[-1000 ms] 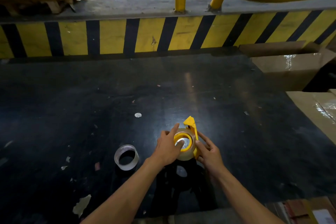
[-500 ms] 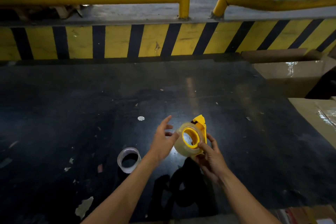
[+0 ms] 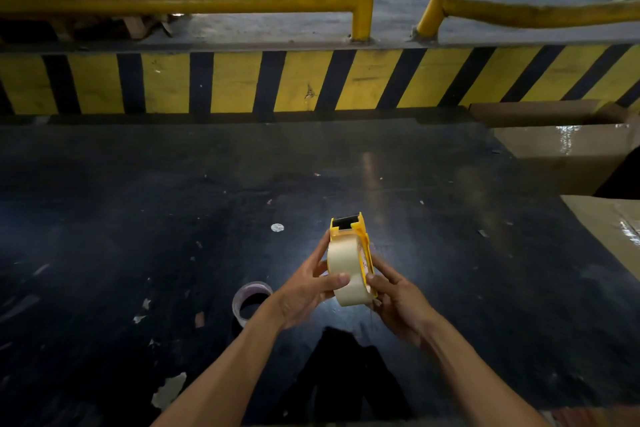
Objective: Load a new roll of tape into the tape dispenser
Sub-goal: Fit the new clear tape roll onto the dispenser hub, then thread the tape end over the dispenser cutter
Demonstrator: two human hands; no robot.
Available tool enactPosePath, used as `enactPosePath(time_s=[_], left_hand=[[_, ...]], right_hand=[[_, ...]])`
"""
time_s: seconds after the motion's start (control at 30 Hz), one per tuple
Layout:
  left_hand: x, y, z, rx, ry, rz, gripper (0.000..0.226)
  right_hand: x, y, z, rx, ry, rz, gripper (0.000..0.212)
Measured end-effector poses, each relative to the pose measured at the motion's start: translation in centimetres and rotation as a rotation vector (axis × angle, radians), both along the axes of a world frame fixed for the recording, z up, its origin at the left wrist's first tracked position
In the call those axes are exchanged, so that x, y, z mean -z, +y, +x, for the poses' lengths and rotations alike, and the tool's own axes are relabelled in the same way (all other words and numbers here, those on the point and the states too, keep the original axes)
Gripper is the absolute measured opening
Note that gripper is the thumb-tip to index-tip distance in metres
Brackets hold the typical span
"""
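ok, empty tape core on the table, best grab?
The empty core lies flat, hole up, left of the left hand. Come from above and pinch its thin wall, one finger inside the hole and the thumb outside; the near right side sits behind the left wrist.

2 bare forearms, no sleeves, watch or rings seen; left hand (image 3: 304,291) slightly blurred.
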State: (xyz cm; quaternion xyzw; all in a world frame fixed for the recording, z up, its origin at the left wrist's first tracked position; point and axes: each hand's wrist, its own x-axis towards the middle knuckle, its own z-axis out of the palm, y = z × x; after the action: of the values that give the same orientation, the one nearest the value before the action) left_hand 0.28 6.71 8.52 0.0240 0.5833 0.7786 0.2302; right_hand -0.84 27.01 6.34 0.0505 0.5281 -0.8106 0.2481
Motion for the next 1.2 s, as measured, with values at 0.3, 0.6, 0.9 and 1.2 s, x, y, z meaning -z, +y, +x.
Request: enactPosePath(time_s=[0.3,0.6,0.9,1.2], left_hand=[[0.4,-0.2,0.6,0.011,0.056,-0.177,0.12],[0.6,0.6,1.1,0.039,0.11,-0.266,0.127],[0.5,1.4,1.5,0.107,0.058,-0.124,0.117],[0.0,1.8,1.9,0.089,0.1,-0.23,0.11]], right_hand=[[-6.7,-0.4,-1.2,0.148,0.454,0.552,0.029],[-9.6,-1.3,-4.0,-0.223,0.731,1.146,0.013],[-10.0,-1.5,-4.6,-0.115,0.767,1.151,0.018],[-9.6,-1.1,-4.5,-0.079,0.658,1.198,0.013]])
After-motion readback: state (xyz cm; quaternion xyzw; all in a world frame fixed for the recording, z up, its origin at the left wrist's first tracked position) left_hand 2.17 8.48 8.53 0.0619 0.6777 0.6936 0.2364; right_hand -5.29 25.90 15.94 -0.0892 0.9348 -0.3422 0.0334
